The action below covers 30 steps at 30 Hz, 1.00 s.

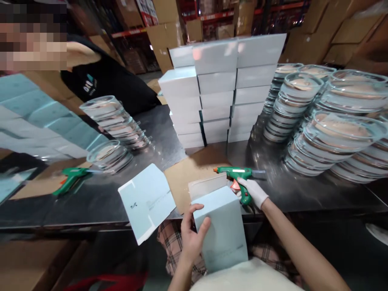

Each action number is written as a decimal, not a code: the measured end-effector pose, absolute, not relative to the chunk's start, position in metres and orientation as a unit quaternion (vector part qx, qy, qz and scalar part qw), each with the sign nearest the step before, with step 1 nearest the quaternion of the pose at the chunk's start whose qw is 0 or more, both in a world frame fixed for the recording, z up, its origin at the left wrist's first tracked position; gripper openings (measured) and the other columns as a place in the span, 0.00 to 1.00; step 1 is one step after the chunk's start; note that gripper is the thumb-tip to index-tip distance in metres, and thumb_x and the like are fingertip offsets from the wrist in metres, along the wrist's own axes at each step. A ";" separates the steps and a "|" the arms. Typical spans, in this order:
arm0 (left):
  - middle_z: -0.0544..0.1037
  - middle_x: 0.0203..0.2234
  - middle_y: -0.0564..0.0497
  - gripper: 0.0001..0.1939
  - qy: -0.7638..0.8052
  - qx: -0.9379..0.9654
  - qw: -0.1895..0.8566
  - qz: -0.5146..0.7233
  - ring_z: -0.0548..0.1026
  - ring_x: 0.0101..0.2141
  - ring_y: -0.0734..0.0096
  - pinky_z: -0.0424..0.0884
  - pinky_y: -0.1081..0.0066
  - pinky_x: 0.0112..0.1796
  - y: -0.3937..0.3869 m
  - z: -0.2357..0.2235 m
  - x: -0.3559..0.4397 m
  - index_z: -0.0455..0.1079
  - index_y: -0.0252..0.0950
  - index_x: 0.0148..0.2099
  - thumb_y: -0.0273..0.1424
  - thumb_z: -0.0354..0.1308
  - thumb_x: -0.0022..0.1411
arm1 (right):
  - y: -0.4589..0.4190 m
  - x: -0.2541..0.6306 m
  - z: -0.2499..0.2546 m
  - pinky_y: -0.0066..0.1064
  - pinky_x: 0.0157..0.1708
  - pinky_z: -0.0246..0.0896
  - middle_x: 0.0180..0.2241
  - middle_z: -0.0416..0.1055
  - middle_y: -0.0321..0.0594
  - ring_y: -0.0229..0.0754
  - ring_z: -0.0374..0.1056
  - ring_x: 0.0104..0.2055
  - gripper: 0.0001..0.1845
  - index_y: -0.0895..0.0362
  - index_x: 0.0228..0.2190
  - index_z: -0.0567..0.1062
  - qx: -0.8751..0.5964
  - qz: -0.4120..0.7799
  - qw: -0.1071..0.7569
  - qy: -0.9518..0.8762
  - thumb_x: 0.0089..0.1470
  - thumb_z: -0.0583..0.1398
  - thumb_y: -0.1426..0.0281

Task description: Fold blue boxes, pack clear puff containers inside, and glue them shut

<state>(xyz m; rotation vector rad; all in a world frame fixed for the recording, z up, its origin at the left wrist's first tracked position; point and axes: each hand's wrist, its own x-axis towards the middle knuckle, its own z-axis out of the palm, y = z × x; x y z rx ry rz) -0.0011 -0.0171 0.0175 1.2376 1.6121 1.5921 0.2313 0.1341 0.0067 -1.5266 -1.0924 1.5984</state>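
My left hand is closed around the near left side of a pale blue box, thumb on its front face. The box stands tilted against my body at the table edge, with a flap raised at its far side. My right hand, in a white glove, grips a green glue gun by its handle, fingers near the red trigger. The gun's orange nozzle points left, just beyond the flap. Beneath the gun and flap lies a brown cardboard sheet. A flat pale blue box piece lies to the left, overhanging the table edge.
White boxes are stacked at the table's back. Stacks of round clear lidded containers stand right, with more containers left. Another green glue gun lies left. A person in a black top is across the table.
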 end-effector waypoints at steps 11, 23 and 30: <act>0.78 0.49 0.44 0.22 0.567 0.435 0.344 0.609 0.74 0.58 0.51 0.70 0.59 0.57 -0.016 0.000 0.005 0.75 0.41 0.42 0.51 0.70 0.57 | 0.115 0.209 0.052 0.43 0.51 0.73 0.44 0.83 0.46 0.53 0.78 0.47 0.34 0.58 0.45 0.84 -0.403 0.700 0.297 -0.510 0.42 0.74 0.49; 0.73 0.44 0.46 0.21 0.503 0.476 0.360 0.625 0.78 0.50 0.57 0.76 0.59 0.52 -0.005 -0.008 -0.012 0.75 0.39 0.37 0.51 0.70 0.59 | 0.104 0.234 0.075 0.49 0.61 0.65 0.50 0.70 0.46 0.50 0.68 0.56 0.26 0.52 0.55 0.81 -0.223 0.471 0.178 -0.835 0.55 0.70 0.63; 0.78 0.46 0.44 0.17 0.518 0.467 0.324 0.639 0.79 0.51 0.54 0.73 0.54 0.55 -0.003 0.010 -0.018 0.76 0.39 0.38 0.48 0.67 0.64 | 0.100 0.242 0.057 0.47 0.63 0.64 0.57 0.68 0.49 0.50 0.66 0.61 0.33 0.51 0.59 0.77 -0.257 0.499 0.270 -0.783 0.56 0.70 0.52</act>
